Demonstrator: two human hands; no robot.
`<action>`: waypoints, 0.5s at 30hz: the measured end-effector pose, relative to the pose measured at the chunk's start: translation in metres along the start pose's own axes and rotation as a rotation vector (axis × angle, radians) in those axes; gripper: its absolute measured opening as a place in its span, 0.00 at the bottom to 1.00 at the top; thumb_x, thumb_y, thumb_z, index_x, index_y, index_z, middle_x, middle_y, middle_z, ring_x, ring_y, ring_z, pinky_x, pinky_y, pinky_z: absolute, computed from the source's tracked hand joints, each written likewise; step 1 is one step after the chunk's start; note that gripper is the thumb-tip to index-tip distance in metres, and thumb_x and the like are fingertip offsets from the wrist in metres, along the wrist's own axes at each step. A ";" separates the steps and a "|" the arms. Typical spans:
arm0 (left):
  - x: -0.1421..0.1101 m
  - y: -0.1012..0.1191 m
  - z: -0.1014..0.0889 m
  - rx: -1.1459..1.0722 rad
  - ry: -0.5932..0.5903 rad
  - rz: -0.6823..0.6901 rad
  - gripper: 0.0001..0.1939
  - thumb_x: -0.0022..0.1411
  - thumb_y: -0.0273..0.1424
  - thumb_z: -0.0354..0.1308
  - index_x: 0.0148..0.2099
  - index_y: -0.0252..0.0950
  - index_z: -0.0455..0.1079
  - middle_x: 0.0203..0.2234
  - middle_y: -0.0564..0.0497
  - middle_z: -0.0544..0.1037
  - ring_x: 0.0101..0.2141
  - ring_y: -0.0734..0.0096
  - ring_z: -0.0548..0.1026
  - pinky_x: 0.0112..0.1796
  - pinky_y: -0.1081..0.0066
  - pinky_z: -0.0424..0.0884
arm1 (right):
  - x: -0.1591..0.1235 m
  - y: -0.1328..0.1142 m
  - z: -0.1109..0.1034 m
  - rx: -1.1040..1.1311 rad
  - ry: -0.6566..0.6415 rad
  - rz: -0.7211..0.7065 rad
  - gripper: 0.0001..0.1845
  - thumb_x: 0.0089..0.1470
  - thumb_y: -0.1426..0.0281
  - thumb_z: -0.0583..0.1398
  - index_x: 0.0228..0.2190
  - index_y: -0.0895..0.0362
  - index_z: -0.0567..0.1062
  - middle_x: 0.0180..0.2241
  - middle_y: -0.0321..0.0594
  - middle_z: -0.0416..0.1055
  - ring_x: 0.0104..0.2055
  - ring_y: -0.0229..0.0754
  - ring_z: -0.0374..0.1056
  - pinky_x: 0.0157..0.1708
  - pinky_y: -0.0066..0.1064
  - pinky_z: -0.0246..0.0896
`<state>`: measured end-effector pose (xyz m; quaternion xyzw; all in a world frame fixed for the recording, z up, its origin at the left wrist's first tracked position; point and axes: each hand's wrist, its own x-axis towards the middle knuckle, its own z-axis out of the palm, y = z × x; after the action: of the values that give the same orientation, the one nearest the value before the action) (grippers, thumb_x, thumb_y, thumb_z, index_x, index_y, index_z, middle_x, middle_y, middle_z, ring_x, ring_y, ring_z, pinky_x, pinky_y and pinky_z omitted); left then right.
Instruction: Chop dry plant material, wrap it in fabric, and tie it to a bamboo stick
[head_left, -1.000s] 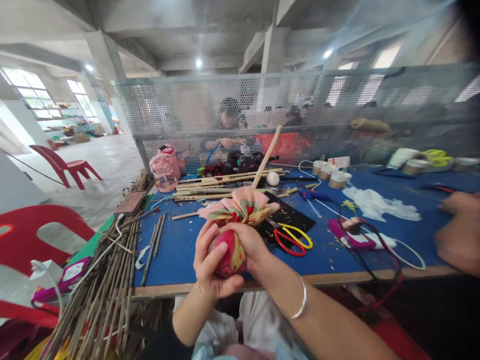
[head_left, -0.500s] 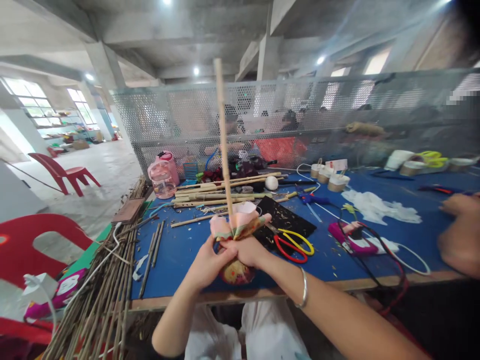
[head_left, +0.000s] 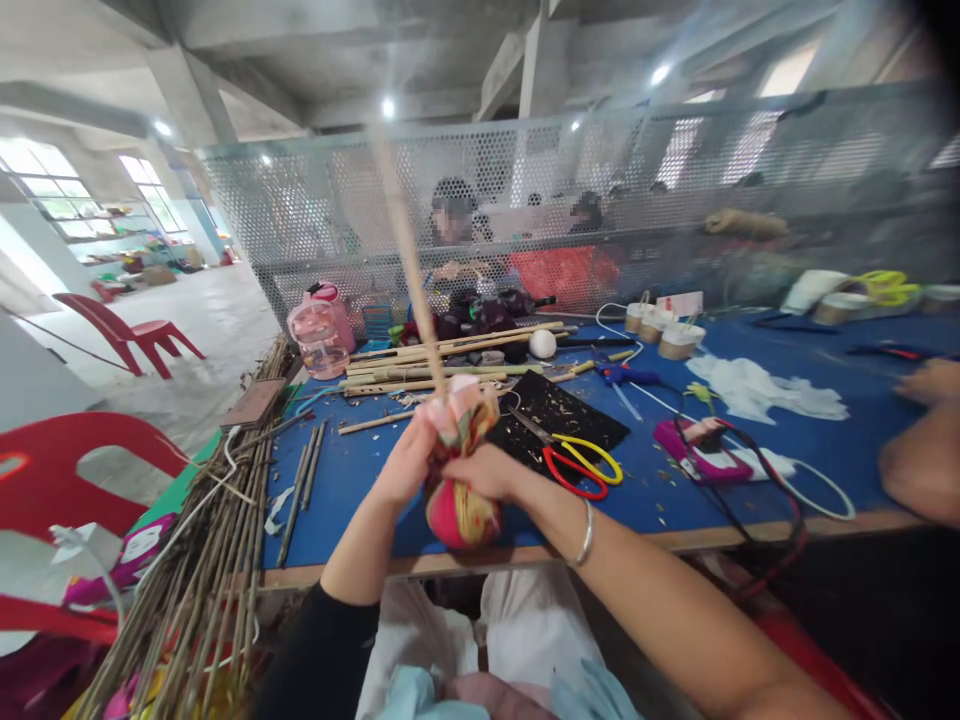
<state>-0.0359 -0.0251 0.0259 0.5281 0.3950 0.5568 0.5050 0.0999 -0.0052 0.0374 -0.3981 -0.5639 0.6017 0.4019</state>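
Observation:
Near the front edge of the blue table (head_left: 360,490), a cloth-wrapped ball (head_left: 463,515) in red and yellow hangs or rests below my hands. A bamboo stick (head_left: 411,255) rises from its gathered cloth top (head_left: 461,410), tilted to the left. My left hand (head_left: 407,460) is closed round the gathered cloth at the stick's foot. My right hand (head_left: 480,470) is wrapped round the bundle's neck, just above the ball. Some fingers of both hands are hidden by the cloth. Scissors (head_left: 577,462) with red and yellow handles lie right of the bundle.
Bamboo sticks (head_left: 450,350) and a white ball (head_left: 542,344) lie behind; a black sheet (head_left: 559,410) and blue glue gun (head_left: 626,372) are to the right. A stick bundle (head_left: 202,560) lines the left edge. Another person's hand (head_left: 926,450) is at far right.
The stick's top has swung left, and the ball has turned, showing more red. My left hand has shifted up and left along the gathered cloth. The camera view has moved slightly.

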 end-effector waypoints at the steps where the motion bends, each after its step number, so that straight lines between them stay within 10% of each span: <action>1: -0.004 -0.002 -0.004 -0.005 -0.023 0.074 0.39 0.55 0.59 0.50 0.59 0.36 0.64 0.53 0.42 0.72 0.53 0.56 0.70 0.53 0.61 0.66 | 0.005 -0.002 -0.004 0.061 0.015 0.055 0.06 0.36 0.69 0.65 0.18 0.58 0.75 0.16 0.33 0.72 0.24 0.39 0.69 0.30 0.30 0.66; 5: -0.033 -0.018 -0.002 0.088 -0.079 0.289 0.51 0.47 0.50 0.67 0.68 0.44 0.49 0.67 0.42 0.49 0.65 0.51 0.51 0.61 0.59 0.55 | 0.008 -0.016 -0.005 0.456 0.122 0.247 0.09 0.45 0.68 0.61 0.19 0.59 0.72 0.18 0.35 0.71 0.20 0.35 0.67 0.26 0.26 0.64; 10: -0.051 -0.035 0.019 -0.022 0.107 0.350 0.39 0.52 0.44 0.66 0.63 0.43 0.56 0.62 0.41 0.62 0.60 0.53 0.63 0.58 0.59 0.61 | -0.013 -0.018 0.019 0.616 0.189 0.152 0.09 0.46 0.65 0.62 0.23 0.58 0.74 0.21 0.35 0.73 0.24 0.37 0.69 0.28 0.26 0.65; 15: -0.042 -0.033 0.012 0.000 0.024 0.166 0.44 0.50 0.40 0.68 0.65 0.42 0.53 0.64 0.41 0.59 0.61 0.53 0.61 0.59 0.59 0.60 | -0.002 -0.006 0.006 0.296 0.195 0.157 0.12 0.45 0.61 0.62 0.23 0.58 0.76 0.22 0.38 0.74 0.26 0.41 0.70 0.30 0.31 0.67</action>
<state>-0.0218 -0.0613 -0.0130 0.5523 0.3561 0.6029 0.4524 0.0953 -0.0086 0.0437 -0.4338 -0.3947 0.6662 0.4606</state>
